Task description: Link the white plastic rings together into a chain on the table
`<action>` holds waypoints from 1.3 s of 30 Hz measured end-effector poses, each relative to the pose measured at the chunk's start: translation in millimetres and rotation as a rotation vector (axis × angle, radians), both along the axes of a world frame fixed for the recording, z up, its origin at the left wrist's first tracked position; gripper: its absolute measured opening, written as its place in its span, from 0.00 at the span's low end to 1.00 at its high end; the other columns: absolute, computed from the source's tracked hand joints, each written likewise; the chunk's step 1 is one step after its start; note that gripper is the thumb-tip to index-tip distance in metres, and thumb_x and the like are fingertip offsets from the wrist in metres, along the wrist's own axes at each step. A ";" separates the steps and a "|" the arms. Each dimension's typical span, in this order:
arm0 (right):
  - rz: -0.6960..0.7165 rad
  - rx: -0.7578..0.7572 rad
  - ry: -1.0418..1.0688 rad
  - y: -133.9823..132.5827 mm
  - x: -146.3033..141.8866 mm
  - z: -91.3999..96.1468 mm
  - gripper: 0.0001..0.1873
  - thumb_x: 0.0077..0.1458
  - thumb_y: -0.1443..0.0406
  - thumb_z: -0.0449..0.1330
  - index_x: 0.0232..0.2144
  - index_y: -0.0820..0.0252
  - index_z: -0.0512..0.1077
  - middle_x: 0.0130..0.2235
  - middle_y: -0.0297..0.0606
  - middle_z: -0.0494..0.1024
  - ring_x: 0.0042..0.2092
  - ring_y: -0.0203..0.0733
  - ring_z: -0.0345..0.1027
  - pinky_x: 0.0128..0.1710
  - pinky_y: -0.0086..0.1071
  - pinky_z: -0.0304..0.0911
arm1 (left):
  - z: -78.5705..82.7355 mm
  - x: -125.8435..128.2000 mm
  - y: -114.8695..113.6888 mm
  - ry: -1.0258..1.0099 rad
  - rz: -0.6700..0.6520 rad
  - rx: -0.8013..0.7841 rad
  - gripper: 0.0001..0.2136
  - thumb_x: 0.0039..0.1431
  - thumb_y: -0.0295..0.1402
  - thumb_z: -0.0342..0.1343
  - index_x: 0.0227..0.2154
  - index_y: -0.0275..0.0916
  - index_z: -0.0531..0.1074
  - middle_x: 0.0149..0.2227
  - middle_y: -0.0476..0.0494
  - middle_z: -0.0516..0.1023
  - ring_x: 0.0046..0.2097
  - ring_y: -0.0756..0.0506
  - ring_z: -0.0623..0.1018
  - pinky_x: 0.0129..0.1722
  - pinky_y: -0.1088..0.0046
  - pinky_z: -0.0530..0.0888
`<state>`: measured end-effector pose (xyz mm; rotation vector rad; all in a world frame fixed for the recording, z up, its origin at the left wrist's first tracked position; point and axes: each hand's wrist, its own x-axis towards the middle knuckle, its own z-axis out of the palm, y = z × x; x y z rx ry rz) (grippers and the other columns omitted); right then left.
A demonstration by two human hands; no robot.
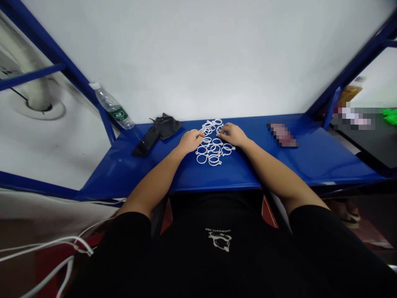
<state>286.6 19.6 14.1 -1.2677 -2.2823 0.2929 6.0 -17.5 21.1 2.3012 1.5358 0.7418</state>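
Several white plastic rings (214,150) lie in a loose pile on the blue table (310,157), and more rings (213,123) sit just behind it. My left hand (190,141) rests at the pile's left edge with its fingers curled onto a ring. At the upper right of the pile my right hand (233,133) has its fingertips pinched on a ring. Both forearms reach in from the near edge of the table.
A clear water bottle (113,106) leans at the back left beside a blue frame post. A black phone-like object (145,144) and a crumpled black cloth (166,125) lie left of the rings. A blurred flat item (283,135) lies at the right. White cables (56,248) hang at lower left.
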 end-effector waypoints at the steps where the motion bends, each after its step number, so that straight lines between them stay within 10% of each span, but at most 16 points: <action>1: -0.006 0.008 0.027 -0.6 -0.1 0.4 0.13 0.67 0.55 0.67 0.35 0.56 0.84 0.49 0.46 0.87 0.50 0.52 0.80 0.57 0.43 0.73 | 0.1 0.1 0.4 0.000 0.002 0.004 0.17 0.69 0.25 0.55 0.47 0.42 0.90 0.52 0.42 0.90 0.54 0.39 0.87 0.62 0.62 0.80; 6: -0.058 -0.057 0.115 -4.9 -1.7 0.7 0.13 0.67 0.60 0.64 0.47 0.59 0.84 0.44 0.44 0.89 0.44 0.50 0.82 0.51 0.40 0.74 | 1.8 -1.2 0.9 -0.024 -0.002 0.029 0.18 0.67 0.22 0.53 0.41 0.41 0.89 0.50 0.43 0.91 0.52 0.40 0.87 0.61 0.63 0.81; 13: -0.137 -0.220 0.131 0.0 0.5 -2.3 0.37 0.70 0.58 0.65 0.76 0.67 0.70 0.33 0.40 0.89 0.42 0.56 0.86 0.56 0.47 0.77 | -0.9 -0.1 -8.6 -0.199 -0.060 -0.043 0.18 0.66 0.22 0.52 0.52 0.41 0.82 0.50 0.43 0.92 0.40 0.44 0.87 0.46 0.67 0.82; 19: -0.181 -0.255 0.122 5.9 5.2 1.4 0.27 0.66 0.66 0.61 0.63 0.63 0.83 0.30 0.38 0.88 0.43 0.53 0.86 0.56 0.41 0.77 | -4.2 0.9 -10.2 -0.212 -0.068 0.009 0.14 0.74 0.30 0.53 0.53 0.40 0.82 0.50 0.39 0.91 0.32 0.47 0.81 0.39 0.67 0.80; 29: -0.131 -0.173 0.431 4.1 -1.7 -0.8 0.15 0.65 0.59 0.62 0.46 0.60 0.84 0.47 0.45 0.92 0.50 0.51 0.85 0.58 0.43 0.76 | -11.0 -14.1 14.1 0.063 0.121 0.068 0.19 0.76 0.32 0.56 0.63 0.46 0.84 0.66 0.39 0.82 0.65 0.36 0.82 0.67 0.61 0.78; 39: -0.061 -0.154 0.567 5.3 -0.9 0.3 0.11 0.54 0.63 0.59 0.31 0.57 0.83 0.33 0.38 0.88 0.40 0.49 0.83 0.50 0.39 0.76 | -18.3 -19.7 21.0 0.196 0.183 -0.016 0.15 0.77 0.33 0.57 0.56 0.47 0.88 0.60 0.37 0.82 0.61 0.35 0.82 0.65 0.60 0.79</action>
